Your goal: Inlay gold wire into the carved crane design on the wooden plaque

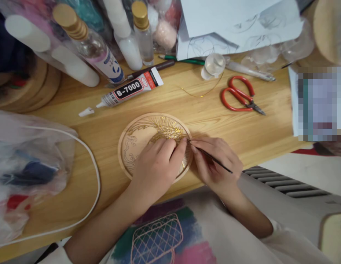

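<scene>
A round wooden plate [121,154] with a raised rim lies on the table, bearing a line drawing partly covered with gold wire [166,126]. Across its lower part rests my left hand [158,165], fingers bent and pressed on the plate, one digit reaching toward the right rim. My right hand [218,161] pinches a thin dark stick-like tool [214,159], its tip at the plate's right rim beside my left fingertip. Whatever lies at that tip is hidden. Above the plate are a B-7000 glue tube [129,90] and its white cap [86,112], off the nozzle.
Red-handled scissors [240,97] lie right of a loose gold wire [201,96] and a small clear cup [213,66]. Bottles [97,57], a pen [250,69] and drawing sheets [236,29] line the back. A white cable [97,168] curves by a plastic bag [35,157] at left.
</scene>
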{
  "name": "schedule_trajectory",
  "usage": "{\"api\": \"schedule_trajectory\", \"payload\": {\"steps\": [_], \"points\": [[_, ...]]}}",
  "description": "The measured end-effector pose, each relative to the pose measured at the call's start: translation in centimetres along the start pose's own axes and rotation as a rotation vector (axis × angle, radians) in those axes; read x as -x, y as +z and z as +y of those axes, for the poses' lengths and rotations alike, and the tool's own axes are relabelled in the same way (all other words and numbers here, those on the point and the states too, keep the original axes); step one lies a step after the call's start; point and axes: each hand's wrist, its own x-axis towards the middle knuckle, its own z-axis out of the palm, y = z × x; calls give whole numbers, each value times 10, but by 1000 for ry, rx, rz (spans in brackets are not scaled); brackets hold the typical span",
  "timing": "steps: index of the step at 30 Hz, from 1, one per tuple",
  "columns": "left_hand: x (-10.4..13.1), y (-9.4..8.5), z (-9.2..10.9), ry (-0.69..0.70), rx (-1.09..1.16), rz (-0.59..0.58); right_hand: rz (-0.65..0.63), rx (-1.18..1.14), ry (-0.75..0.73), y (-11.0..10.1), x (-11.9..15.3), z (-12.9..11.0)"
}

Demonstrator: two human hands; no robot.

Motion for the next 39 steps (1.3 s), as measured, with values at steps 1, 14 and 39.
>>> {"api": "schedule_trajectory", "payload": {"steps": [1,14,39], "points": [[0,0,0,7,0,4,1,4,0,0,0,0],[1,0,0,17,-18,2,46,-27,42,0,1,1],[2,1,0,-25,-14,35,34,-20,40,0,-1,0]]}}
